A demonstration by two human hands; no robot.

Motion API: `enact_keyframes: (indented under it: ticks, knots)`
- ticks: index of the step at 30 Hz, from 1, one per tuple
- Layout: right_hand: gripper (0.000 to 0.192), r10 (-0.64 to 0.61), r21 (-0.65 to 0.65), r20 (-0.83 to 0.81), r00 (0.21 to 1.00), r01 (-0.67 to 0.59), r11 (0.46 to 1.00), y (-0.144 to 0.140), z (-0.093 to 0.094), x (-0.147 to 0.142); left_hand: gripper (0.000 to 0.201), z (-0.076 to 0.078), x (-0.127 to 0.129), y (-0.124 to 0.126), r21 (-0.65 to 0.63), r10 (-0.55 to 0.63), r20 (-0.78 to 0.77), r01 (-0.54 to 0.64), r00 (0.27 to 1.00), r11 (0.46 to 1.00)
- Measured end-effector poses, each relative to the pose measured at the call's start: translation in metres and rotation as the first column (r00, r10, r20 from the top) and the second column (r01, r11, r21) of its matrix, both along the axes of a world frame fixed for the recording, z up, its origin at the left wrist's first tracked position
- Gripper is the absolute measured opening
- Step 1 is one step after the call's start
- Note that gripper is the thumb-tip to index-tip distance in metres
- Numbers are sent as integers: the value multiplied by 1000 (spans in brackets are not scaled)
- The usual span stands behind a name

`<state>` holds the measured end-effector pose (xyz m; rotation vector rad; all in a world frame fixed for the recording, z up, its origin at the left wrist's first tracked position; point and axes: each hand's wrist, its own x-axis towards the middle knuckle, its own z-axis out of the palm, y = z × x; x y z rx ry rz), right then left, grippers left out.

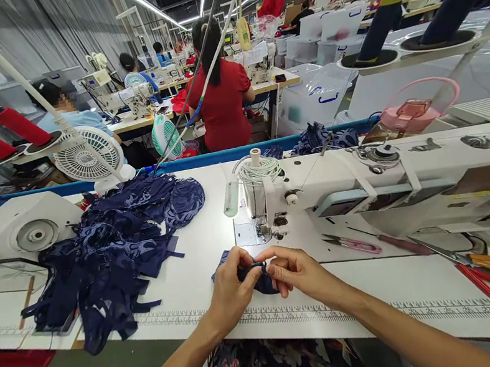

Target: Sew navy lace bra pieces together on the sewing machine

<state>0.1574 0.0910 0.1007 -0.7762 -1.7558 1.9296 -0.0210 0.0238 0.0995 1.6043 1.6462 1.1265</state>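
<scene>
We see a small piece of navy fabric (265, 285) between the left hand (232, 284) and the right hand (298, 269), thumbs and fingers of both pinching it just in front of a white sewing machine (319, 173). What shows of the bunched cloth runs crosswise from behind the left hand toward the right, though its folds keep us from telling which end leads. On the white table (198, 280), a navy garment heap (116, 257) lies left, facing a workroom where a person in red (225, 101) sits.
</scene>
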Motion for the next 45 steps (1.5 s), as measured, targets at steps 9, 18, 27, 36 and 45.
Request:
enact_keyframes:
  ticks: [9, 18, 27, 36, 45]
  knots:
    - [21, -175, 151, 23, 984, 169, 974, -4, 4, -3, 11, 1, -2, -4, -42, -41, 86, 45, 995, 998]
    - [18, -247, 165, -17, 969, 246, 955, -6, -3, -3, 19, -2, 8, -4, -111, -9, 275, 41, 961, 993]
    - [15, -145, 201, 13, 989, 140, 970, -9, -1, 4, 13, -7, 7, -10, 28, -80, 71, 78, 994, 997]
    - [14, -153, 873, -69, 986, 134, 468, -15, -3, 10, 15, -15, 8, -16, 582, 118, -468, 205, 876, 787]
    - [15, -61, 980, -183, 981, 177, -93, -19, -4, 19, 13, -20, -4, -31, 736, 311, -594, 345, 741, 583]
